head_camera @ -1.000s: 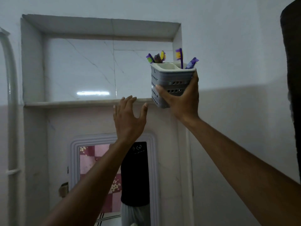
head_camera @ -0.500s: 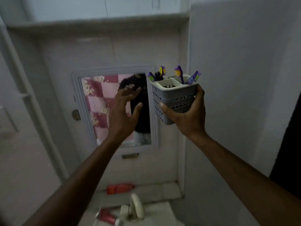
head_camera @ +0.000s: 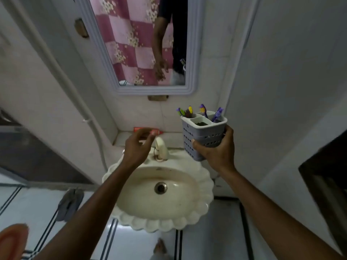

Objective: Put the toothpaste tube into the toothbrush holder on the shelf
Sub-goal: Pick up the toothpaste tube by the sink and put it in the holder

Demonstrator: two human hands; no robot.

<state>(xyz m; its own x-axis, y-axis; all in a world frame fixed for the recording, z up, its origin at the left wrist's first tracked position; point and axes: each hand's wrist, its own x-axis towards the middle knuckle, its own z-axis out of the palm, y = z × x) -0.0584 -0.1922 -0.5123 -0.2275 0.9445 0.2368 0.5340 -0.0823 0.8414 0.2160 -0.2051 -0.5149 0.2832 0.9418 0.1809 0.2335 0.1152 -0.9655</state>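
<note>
Barely begun: left hand (head_camera: 136,147) spread, reaching toward red toothpaste tube (head_camera: 144,129) at twelve o'clock; right hand (head_camera: 217,152) clasping toothbrush holder (head_camera: 203,136); insertion and shelving left.

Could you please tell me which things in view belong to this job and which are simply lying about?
Part of the job:
toothpaste tube
toothbrush holder
left hand
right hand

Lying about:
tap
sink
mirror
toothbrushes

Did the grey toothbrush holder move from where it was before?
Yes. The toothbrush holder, gripped by the right hand, was up beside the high shelf; now it is down below the mirror, near the sink.
</note>
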